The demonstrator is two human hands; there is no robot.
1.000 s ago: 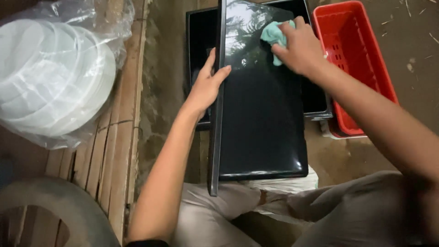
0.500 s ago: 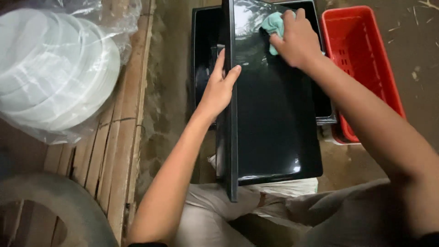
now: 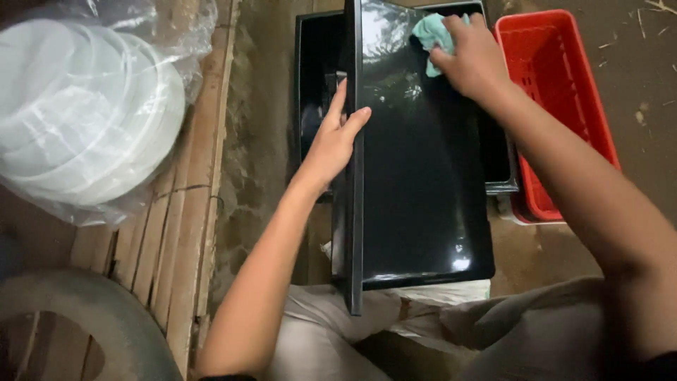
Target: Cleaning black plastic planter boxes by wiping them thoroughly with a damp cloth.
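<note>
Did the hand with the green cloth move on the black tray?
Yes. The right hand and cloth slid toward the red basket side of the black tray.

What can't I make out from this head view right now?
- Far end of the black tray: cut off by the top edge.
- Black tub behind it: its inside is mostly hidden by the tray and dark.
- Teal cloth: largely covered by the right hand.
- Left hand: its palm is hidden; only the fingers show at the tray's rim.
- Red crate: its contents are too dim to tell.
</note>
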